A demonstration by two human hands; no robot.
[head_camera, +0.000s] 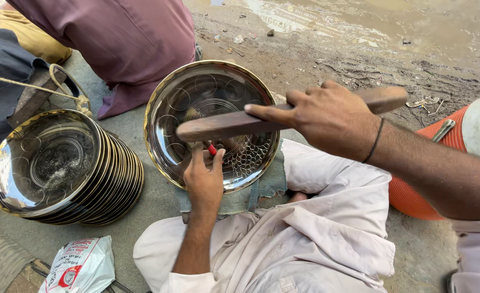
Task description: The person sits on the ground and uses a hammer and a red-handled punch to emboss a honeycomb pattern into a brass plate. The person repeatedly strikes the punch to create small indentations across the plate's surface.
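From the head camera we see the round shiny steel plate with a brass rim (210, 122) lying in the middle, on a grey-green cloth (267, 187). Our left hand (204, 179) pinches a small red-tipped punch (211, 148) upright on the plate. Our right hand (326, 116) is closed around a long brown wooden bat (234, 125), held above the plate. A stack of similar plates (66, 168) leans at the left.

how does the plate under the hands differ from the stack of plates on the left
The single plate lies alone on a folded cloth; the stack of plates holds many, nested and tilted on the ground. The single plate has a scale-like hammered patch near the left hand; the stack's top plate shows only circle marks. The right hand holds a wooden stick over the single plate; no hand is at the stack. Both are shiny metal with gold-coloured rims.
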